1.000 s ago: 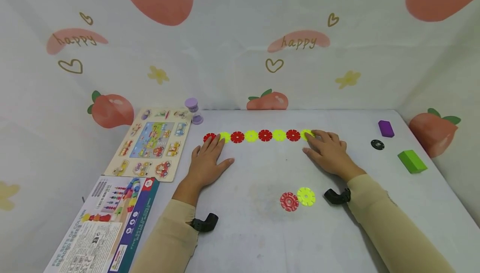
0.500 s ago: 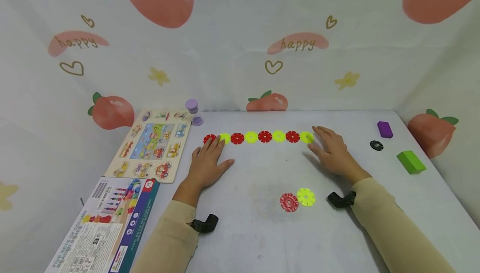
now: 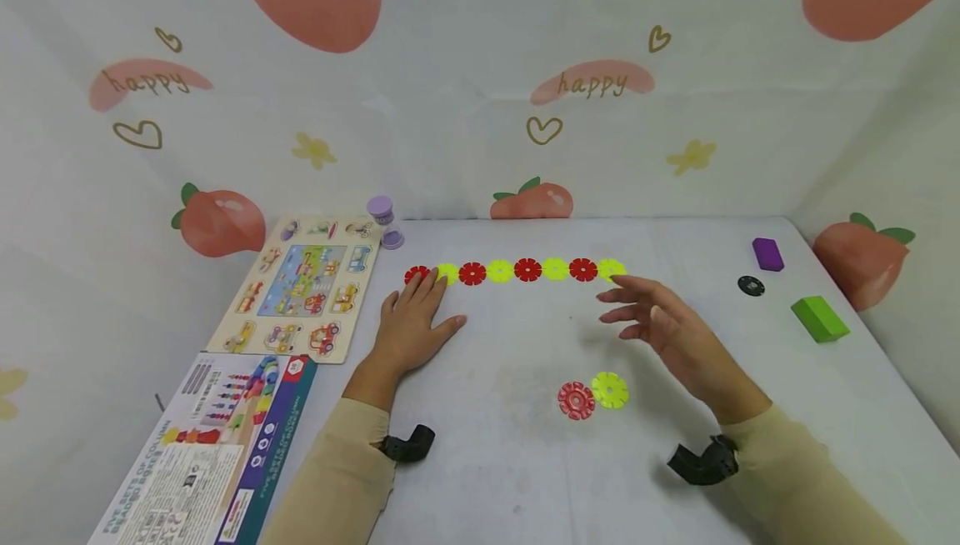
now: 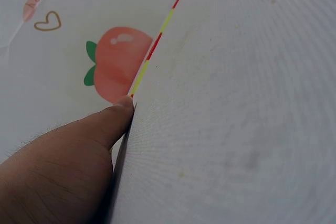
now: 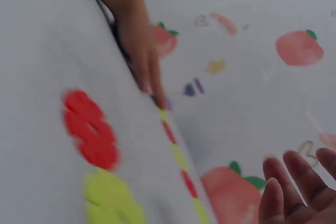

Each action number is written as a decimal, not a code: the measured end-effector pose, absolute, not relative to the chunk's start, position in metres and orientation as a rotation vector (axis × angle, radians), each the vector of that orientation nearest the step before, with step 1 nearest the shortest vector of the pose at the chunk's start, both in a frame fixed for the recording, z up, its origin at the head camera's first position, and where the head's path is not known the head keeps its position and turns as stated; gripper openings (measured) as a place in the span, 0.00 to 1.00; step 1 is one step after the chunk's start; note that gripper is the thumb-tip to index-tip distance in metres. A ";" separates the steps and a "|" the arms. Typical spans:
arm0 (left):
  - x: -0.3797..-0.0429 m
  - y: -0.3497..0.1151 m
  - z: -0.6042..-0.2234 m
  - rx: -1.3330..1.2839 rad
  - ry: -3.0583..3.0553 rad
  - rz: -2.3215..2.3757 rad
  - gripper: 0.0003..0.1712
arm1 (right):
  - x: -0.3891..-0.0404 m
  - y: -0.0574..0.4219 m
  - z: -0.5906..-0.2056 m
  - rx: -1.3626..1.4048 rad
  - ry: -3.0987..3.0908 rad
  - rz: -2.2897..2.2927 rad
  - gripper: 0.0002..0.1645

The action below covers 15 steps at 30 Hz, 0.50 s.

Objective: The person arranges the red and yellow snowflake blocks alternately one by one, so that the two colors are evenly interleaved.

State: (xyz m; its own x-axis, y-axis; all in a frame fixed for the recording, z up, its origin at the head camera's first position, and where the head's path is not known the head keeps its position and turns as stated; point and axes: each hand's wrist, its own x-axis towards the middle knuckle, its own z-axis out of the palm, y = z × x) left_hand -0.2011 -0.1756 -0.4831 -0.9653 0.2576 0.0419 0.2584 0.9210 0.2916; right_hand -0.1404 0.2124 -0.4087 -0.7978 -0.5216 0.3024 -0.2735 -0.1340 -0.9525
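A straight row of notched snowflake discs, red and yellow by turns, lies across the far part of the table, with a red disc [image 3: 528, 270] near its middle. My left hand [image 3: 407, 324] rests flat on the table, fingertips on the leftmost red disc [image 3: 415, 276] and the yellow disc [image 3: 447, 272] beside it. Raised over the table, my right hand [image 3: 671, 341] holds nothing, its fingers loosely bent near the row's last yellow disc [image 3: 611, 268]. Closer to me lie another red disc [image 3: 576, 401] and yellow disc [image 3: 610, 391], side by side; both show blurred in the right wrist view.
At the left are a wooden picture puzzle board [image 3: 300, 287] and a printed box [image 3: 210, 453]. A purple hourglass [image 3: 386, 222] stands behind the board. On the right lie a purple block [image 3: 767, 254], a black disc [image 3: 751, 286] and a green block [image 3: 821, 319].
My right hand has let go of the row's right end, lifted, and moved back toward me, turning its palm inward. The left hand and the discs stay where they were.
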 end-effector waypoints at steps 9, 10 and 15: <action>-0.201 -0.174 -0.481 -0.409 -3.077 -0.472 0.48 | -0.123 0.192 -0.454 -0.736 2.177 -1.514 0.31; -0.201 -0.174 -0.481 -0.408 -3.078 -0.472 0.48 | -0.123 0.191 -0.456 -0.753 2.241 -1.412 0.31; -0.200 -0.174 -0.480 -0.400 -3.085 -0.470 0.47 | -0.121 0.184 -0.459 -0.931 2.411 -1.105 0.24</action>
State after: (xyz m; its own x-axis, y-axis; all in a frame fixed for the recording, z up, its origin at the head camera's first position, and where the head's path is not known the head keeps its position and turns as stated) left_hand -0.2000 -0.1737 -0.4797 -0.9676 0.2502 0.0336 0.2489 0.9230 0.2936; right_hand -0.1207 0.1842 -0.4590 -0.7323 -0.6805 -0.0248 -0.4256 0.4858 -0.7635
